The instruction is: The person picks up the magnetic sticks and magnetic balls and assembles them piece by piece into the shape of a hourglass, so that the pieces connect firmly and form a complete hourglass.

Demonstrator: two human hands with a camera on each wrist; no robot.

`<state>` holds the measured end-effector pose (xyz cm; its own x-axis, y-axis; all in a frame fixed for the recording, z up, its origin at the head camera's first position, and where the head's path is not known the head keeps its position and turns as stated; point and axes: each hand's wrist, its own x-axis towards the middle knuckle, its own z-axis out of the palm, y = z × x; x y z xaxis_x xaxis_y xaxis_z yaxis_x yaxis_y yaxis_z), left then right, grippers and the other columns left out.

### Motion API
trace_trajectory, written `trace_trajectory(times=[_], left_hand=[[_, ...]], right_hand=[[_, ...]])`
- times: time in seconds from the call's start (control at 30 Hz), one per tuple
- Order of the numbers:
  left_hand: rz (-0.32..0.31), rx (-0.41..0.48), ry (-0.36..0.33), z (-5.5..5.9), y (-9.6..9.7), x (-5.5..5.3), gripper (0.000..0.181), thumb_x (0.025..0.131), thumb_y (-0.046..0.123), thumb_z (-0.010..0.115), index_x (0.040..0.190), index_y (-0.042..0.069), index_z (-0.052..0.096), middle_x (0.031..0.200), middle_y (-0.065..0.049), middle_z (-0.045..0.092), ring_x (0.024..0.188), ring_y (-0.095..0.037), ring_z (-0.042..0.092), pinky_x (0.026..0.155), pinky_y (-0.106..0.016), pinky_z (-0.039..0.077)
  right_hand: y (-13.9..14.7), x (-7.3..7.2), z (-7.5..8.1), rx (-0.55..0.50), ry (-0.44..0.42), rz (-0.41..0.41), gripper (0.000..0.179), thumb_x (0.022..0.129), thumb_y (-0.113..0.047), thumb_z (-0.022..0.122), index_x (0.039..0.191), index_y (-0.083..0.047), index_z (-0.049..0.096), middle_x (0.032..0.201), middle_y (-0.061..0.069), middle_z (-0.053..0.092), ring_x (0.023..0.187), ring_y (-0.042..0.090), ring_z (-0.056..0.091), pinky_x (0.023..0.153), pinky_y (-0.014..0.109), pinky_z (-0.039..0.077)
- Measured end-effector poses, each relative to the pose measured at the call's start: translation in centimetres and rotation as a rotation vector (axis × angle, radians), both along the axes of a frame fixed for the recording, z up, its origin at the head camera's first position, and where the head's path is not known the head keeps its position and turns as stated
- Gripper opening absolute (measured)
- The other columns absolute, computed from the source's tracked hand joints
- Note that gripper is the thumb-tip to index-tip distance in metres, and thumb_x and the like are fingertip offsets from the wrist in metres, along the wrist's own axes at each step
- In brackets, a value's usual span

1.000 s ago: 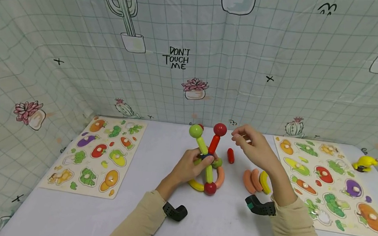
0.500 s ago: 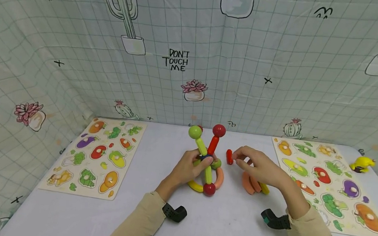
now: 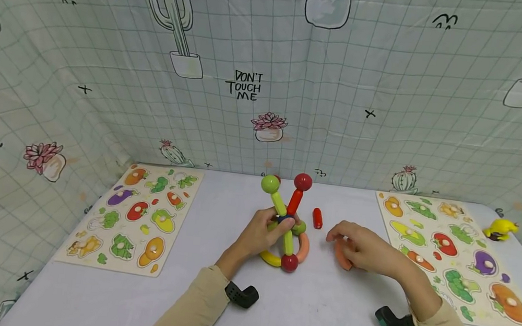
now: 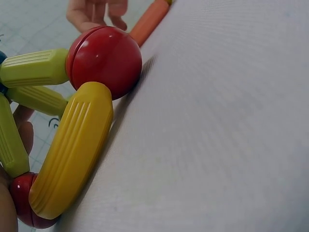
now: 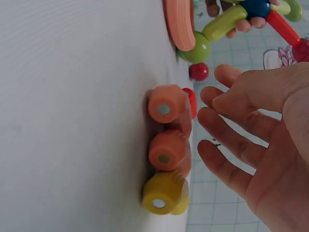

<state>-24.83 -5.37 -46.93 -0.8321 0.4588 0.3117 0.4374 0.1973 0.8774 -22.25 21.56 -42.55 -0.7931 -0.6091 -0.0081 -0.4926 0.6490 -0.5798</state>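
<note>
In the head view my left hand (image 3: 254, 231) holds a magnetic ball-and-rod structure (image 3: 287, 242) around its blue centre ball. Green and red rods rise from it to a green ball (image 3: 270, 184) and a red ball (image 3: 303, 182). Its base has curved pieces, including a yellow curved rod (image 4: 77, 150) in the left wrist view. My right hand (image 3: 368, 251) hovers over loose curved rods, fingers loosely bent and holding nothing. From the right wrist, two orange curved rods (image 5: 166, 104) and a yellow curved rod (image 5: 161, 195) lie side by side, apart from the fingertips.
A short red rod (image 3: 317, 218) lies between the structure and my right hand. Vegetable puzzle boards lie at left (image 3: 130, 218) and right (image 3: 461, 258). A yellow toy (image 3: 501, 228) stands at far right. Behind the table hangs a printed cloth (image 3: 342, 102).
My right hand has come down from beside the upper red ball, past the red rod, to above the loose curved rods. My left hand still holds the structure in place.
</note>
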Motion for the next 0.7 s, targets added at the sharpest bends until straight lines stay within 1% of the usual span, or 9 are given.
trace_trajectory(times=[0.03,0.07,0.2,0.27,0.33,0.4,0.5,0.57,0.7], left_hand=[[0.002,0.001,0.005,0.0,0.0,0.0,0.025,0.097,0.024,0.051,0.111,0.007,0.063,0.105,-0.006,0.070,0.100,-0.015,0.063,0.095,-0.031,0.048],[0.003,0.001,0.011,0.1,0.0,0.1,0.026,0.097,0.025,0.051,0.110,0.007,0.063,0.105,-0.006,0.070,0.100,-0.015,0.063,0.094,-0.030,0.048],[0.001,0.004,0.029,0.1,0.0,0.1,0.027,0.097,0.027,0.051,0.110,0.007,0.063,0.104,-0.006,0.070,0.099,-0.015,0.063,0.093,-0.029,0.048],[0.001,0.006,0.032,0.1,0.0,0.1,0.027,0.097,0.027,0.051,0.110,0.007,0.063,0.104,-0.006,0.070,0.099,-0.015,0.063,0.093,-0.029,0.048],[-0.003,0.012,0.031,0.1,0.1,0.0,0.028,0.097,0.027,0.051,0.110,0.007,0.063,0.104,-0.007,0.070,0.099,-0.015,0.063,0.093,-0.029,0.048],[-0.003,0.011,0.027,0.1,0.0,0.1,0.028,0.097,0.028,0.051,0.110,0.007,0.063,0.104,-0.007,0.070,0.100,-0.015,0.063,0.094,-0.029,0.048],[0.000,0.010,0.024,0.2,0.0,0.1,0.030,0.097,0.031,0.051,0.110,0.008,0.064,0.104,-0.006,0.070,0.100,-0.014,0.063,0.095,-0.030,0.047],[0.003,0.008,0.025,0.3,-0.1,0.1,0.030,0.097,0.032,0.051,0.110,0.008,0.064,0.104,-0.006,0.071,0.100,-0.014,0.064,0.096,-0.031,0.047],[-0.002,0.009,0.020,0.2,-0.1,0.1,0.029,0.097,0.030,0.051,0.110,0.008,0.064,0.104,-0.006,0.071,0.101,-0.014,0.064,0.097,-0.032,0.046]], right_hand=[[0.1,0.1,-0.1,0.014,0.024,0.004,0.035,0.083,0.009,0.051,0.108,-0.012,0.060,0.094,0.001,0.061,0.082,0.012,0.052,0.071,0.024,0.047],[0.2,0.1,-0.2,0.026,0.044,0.006,0.036,0.081,0.010,0.051,0.108,-0.014,0.060,0.097,-0.001,0.059,0.087,0.012,0.050,0.074,0.023,0.046],[0.3,0.4,-0.3,0.028,0.052,0.024,0.037,0.080,0.012,0.051,0.104,-0.014,0.061,0.081,-0.006,0.056,0.083,0.011,0.048,0.072,0.023,0.043],[0.3,0.5,-0.3,0.027,0.068,0.034,0.038,0.079,0.013,0.050,0.102,-0.015,0.063,0.076,-0.009,0.056,0.084,0.011,0.048,0.073,0.023,0.042],[0.3,0.5,-0.4,0.029,0.095,0.044,0.039,0.079,0.015,0.050,0.100,-0.016,0.064,0.075,-0.010,0.056,0.086,0.011,0.048,0.076,0.025,0.043],[0.3,0.5,-0.5,0.044,0.136,0.048,0.041,0.079,0.015,0.050,0.099,-0.018,0.064,0.083,-0.011,0.059,0.090,0.011,0.049,0.079,0.027,0.045],[0.3,0.3,-0.9,0.062,0.204,0.047,0.042,0.080,0.015,0.050,0.098,-0.020,0.065,0.098,-0.010,0.062,0.097,0.013,0.050,0.085,0.033,0.046],[0.1,0.3,-1.1,0.069,0.233,0.045,0.043,0.079,0.015,0.049,0.097,-0.021,0.065,0.103,-0.009,0.062,0.099,0.014,0.051,0.086,0.036,0.046],[0.0,0.4,-1.5,0.074,0.234,0.031,0.044,0.077,0.015,0.050,0.094,-0.023,0.065,0.100,-0.010,0.061,0.095,0.012,0.050,0.083,0.034,0.046]])
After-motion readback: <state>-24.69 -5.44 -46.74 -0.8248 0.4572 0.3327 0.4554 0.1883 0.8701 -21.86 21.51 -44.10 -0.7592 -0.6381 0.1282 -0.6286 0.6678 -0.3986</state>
